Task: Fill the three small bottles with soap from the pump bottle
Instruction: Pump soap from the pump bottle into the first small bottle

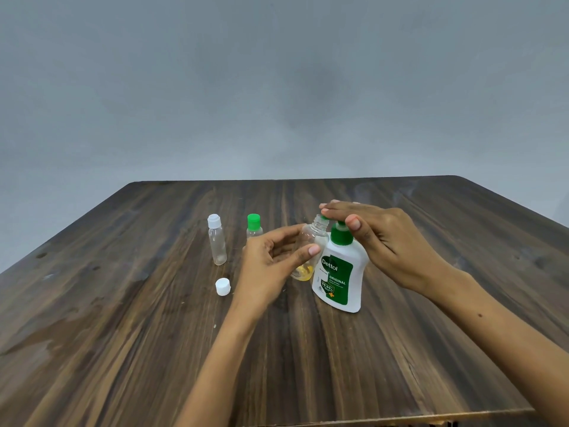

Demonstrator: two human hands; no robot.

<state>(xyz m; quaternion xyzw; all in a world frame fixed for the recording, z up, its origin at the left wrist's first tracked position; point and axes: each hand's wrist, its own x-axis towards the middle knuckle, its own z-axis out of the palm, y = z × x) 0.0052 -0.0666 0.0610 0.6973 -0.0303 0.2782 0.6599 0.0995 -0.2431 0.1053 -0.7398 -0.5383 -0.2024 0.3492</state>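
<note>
Head view shows the right hand (378, 238) lying flat, fingers straight out and together, palm down on the green pump head of the pump bottle (340, 272), so it's pressing rather than gripping. The left hand (271, 260) is curled around the open small bottle (308, 254), thumb in front and fingers behind, holding it tilted with its neck right under the spout. A bit of yellow soap sits in the bottom of that bottle, so I'd say this first fill has barely got going.

Where this could go sideways: that neck is narrow and the spout tip is hidden under the fingers, so I can't tell if they're actually lined up. If they're off, soap runs down the outside and onto the worktop (154, 349). A hard push could also rock the pump bottle, since only the top is being held and it looks a little tilted already. And a soapy clear bottle gets slippery fast in a loose hold.

Further out, the loose white cap (223, 286) lies near the left wrist, easy to knock away. The white-capped bottle (216, 240) and green-capped bottle (254, 226) stand behind, both shut and looking empty, close enough for a careless elbow to topple.
</note>
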